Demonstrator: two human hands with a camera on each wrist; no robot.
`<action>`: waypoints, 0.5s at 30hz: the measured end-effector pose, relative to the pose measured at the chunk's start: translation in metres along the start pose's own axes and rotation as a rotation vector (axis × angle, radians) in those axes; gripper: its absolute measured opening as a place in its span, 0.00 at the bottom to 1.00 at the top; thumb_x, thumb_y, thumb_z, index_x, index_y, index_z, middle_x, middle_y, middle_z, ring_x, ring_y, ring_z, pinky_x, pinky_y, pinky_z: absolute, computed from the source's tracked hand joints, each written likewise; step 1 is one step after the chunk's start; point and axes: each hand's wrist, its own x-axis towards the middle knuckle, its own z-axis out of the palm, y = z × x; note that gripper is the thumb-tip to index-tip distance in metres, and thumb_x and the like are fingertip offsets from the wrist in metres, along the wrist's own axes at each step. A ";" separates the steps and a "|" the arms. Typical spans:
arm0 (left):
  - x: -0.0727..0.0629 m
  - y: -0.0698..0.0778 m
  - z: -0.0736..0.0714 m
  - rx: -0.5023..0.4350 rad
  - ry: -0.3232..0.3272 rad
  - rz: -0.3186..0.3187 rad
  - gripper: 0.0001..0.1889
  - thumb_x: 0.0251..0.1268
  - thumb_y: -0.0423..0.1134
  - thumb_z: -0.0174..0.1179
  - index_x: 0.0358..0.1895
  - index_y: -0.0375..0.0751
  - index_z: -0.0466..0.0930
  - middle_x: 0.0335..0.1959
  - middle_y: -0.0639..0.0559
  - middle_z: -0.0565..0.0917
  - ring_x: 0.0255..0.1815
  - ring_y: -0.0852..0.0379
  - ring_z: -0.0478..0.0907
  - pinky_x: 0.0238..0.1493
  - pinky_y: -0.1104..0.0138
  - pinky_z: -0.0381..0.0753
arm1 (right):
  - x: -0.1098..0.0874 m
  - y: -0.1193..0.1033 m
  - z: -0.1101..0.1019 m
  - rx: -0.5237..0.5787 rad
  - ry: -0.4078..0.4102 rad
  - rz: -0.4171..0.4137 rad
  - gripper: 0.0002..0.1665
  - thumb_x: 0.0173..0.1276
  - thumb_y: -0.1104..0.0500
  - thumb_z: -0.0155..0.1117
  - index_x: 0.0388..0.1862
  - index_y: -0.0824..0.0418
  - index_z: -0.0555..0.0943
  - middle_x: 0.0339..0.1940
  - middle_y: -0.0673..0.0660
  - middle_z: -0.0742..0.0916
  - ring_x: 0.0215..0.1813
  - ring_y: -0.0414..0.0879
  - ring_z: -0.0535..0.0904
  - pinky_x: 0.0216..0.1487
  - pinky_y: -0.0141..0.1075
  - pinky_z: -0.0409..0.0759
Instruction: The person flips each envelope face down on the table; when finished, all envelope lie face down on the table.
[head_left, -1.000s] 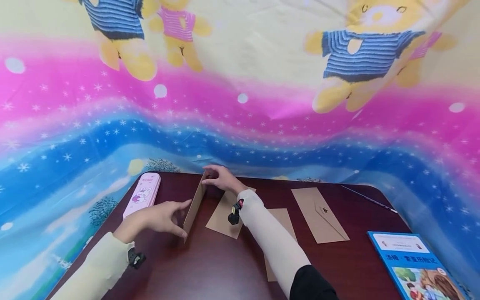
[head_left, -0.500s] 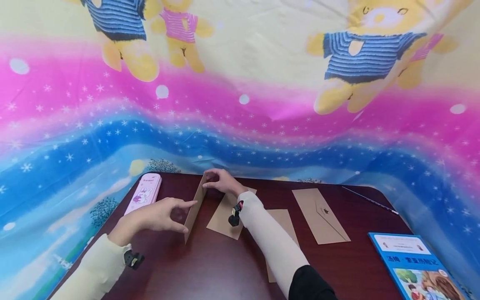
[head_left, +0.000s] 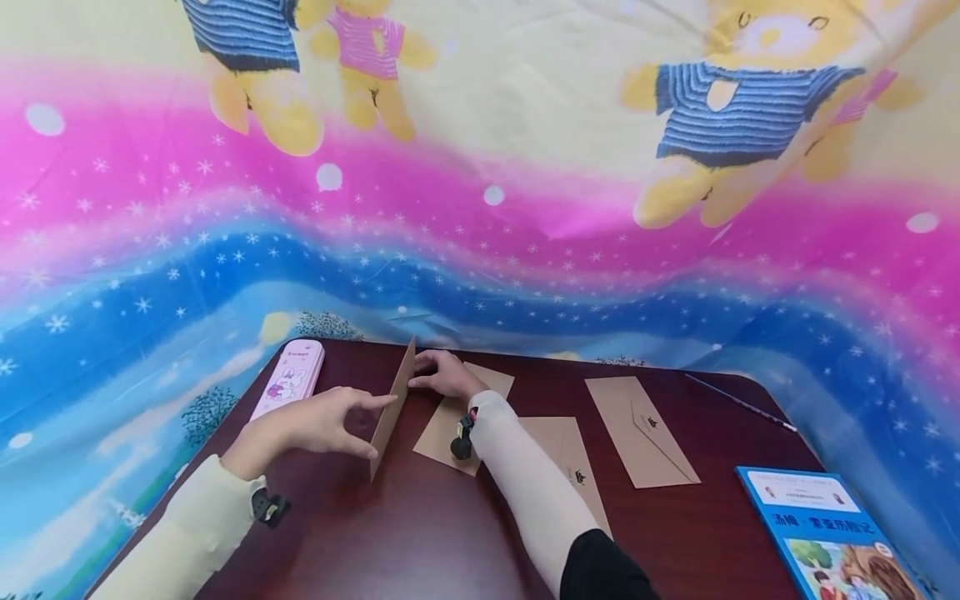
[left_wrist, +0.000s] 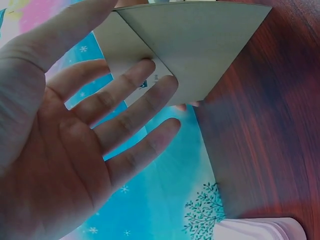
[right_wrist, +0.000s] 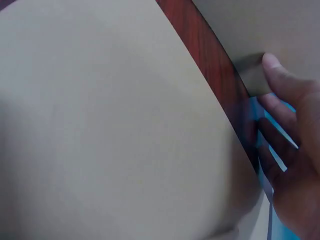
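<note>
"Envelope (head_left: 390, 417) turned up on its long edge, between two hands over the left part of the desk (head_left: 412, 533). Which grip has it?"

"Neither is closed round it, as I see it. The left hand (head_left: 318, 421) is spread wide, fingers nearly straight, touching the near part. The right hand (head_left: 450, 372) is loose too, thumb against the face at the far end."

"Any writing on it?"

"A small dark mark (left_wrist: 143, 85) by the flap (left_wrist: 117, 37), lettering beside it too tiny to read. Of the flat ones, the nearest envelope (head_left: 438, 437) lies just right of it, a crowned envelope (head_left: 551, 437) sits partly under the right sleeve (head_left: 517, 467), and a second crowned envelope (head_left: 622, 425) lies farther right."

"And the other print?"

"'Sweet' on the pink case (head_left: 288, 379), beyond the left hand, above a rabbit (head_left: 281, 390). The blue book (head_left: 832, 533) at the right says 汤姆·索亚历险记; its smaller lines I can't make out"
</note>
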 end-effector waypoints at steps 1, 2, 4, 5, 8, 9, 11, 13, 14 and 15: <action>0.000 0.000 0.000 -0.002 0.001 0.004 0.45 0.59 0.51 0.75 0.78 0.42 0.66 0.71 0.37 0.76 0.73 0.37 0.72 0.70 0.43 0.72 | 0.001 0.000 0.002 -0.019 0.004 0.005 0.23 0.68 0.54 0.73 0.62 0.53 0.83 0.59 0.52 0.88 0.63 0.46 0.82 0.67 0.43 0.78; 0.000 0.000 0.001 -0.003 0.002 0.007 0.45 0.59 0.51 0.75 0.78 0.42 0.66 0.72 0.37 0.75 0.74 0.37 0.71 0.71 0.43 0.71 | 0.002 0.000 0.003 -0.037 0.010 0.009 0.23 0.68 0.54 0.74 0.61 0.53 0.83 0.59 0.52 0.88 0.62 0.47 0.83 0.66 0.42 0.78; 0.000 -0.001 0.001 -0.003 0.005 0.013 0.45 0.59 0.50 0.75 0.78 0.42 0.66 0.73 0.38 0.75 0.74 0.37 0.71 0.71 0.43 0.71 | 0.004 -0.001 0.006 -0.075 0.024 0.025 0.22 0.68 0.55 0.74 0.60 0.54 0.83 0.59 0.53 0.88 0.62 0.47 0.83 0.66 0.42 0.79; 0.000 -0.001 0.001 -0.002 0.007 0.012 0.45 0.59 0.50 0.75 0.78 0.42 0.66 0.73 0.38 0.75 0.74 0.37 0.70 0.71 0.43 0.71 | 0.005 -0.001 0.007 -0.097 0.031 0.033 0.22 0.68 0.55 0.74 0.59 0.55 0.83 0.59 0.53 0.87 0.62 0.47 0.82 0.66 0.42 0.79; -0.001 -0.002 0.002 0.005 0.009 0.004 0.45 0.58 0.49 0.76 0.78 0.43 0.66 0.73 0.38 0.74 0.75 0.36 0.70 0.71 0.43 0.71 | 0.007 -0.002 0.009 -0.144 0.047 0.060 0.21 0.69 0.55 0.73 0.59 0.56 0.83 0.60 0.54 0.87 0.63 0.48 0.82 0.67 0.43 0.78; -0.001 -0.002 0.003 0.009 0.010 -0.002 0.45 0.58 0.50 0.76 0.78 0.43 0.66 0.73 0.37 0.74 0.75 0.36 0.69 0.72 0.42 0.70 | 0.008 -0.002 0.010 -0.153 0.051 0.067 0.20 0.69 0.55 0.73 0.58 0.56 0.84 0.59 0.55 0.87 0.63 0.48 0.82 0.66 0.43 0.78; -0.002 -0.002 0.003 0.017 0.012 -0.009 0.45 0.58 0.50 0.76 0.78 0.44 0.66 0.73 0.35 0.73 0.75 0.34 0.68 0.72 0.42 0.70 | 0.008 -0.001 0.009 -0.167 0.054 0.069 0.19 0.69 0.54 0.72 0.57 0.55 0.84 0.58 0.54 0.87 0.62 0.47 0.82 0.65 0.42 0.78; -0.003 -0.002 0.002 0.022 0.019 -0.010 0.45 0.58 0.51 0.75 0.78 0.44 0.67 0.73 0.34 0.73 0.76 0.33 0.68 0.72 0.41 0.69 | 0.009 -0.001 0.007 -0.156 0.058 0.061 0.16 0.70 0.53 0.72 0.54 0.55 0.85 0.55 0.53 0.87 0.58 0.46 0.82 0.62 0.41 0.79; -0.004 -0.002 0.001 0.023 0.027 -0.008 0.44 0.59 0.52 0.75 0.78 0.44 0.67 0.73 0.34 0.73 0.76 0.33 0.68 0.72 0.41 0.69 | 0.009 0.000 0.006 -0.140 0.061 0.054 0.15 0.70 0.53 0.72 0.52 0.55 0.85 0.54 0.53 0.87 0.55 0.46 0.82 0.60 0.40 0.80; -0.005 -0.002 0.000 0.024 0.037 -0.003 0.44 0.59 0.52 0.75 0.77 0.44 0.67 0.73 0.34 0.73 0.76 0.32 0.68 0.72 0.41 0.69 | 0.009 0.000 0.004 -0.118 0.065 0.046 0.14 0.69 0.53 0.72 0.51 0.55 0.85 0.52 0.53 0.87 0.53 0.45 0.82 0.59 0.39 0.80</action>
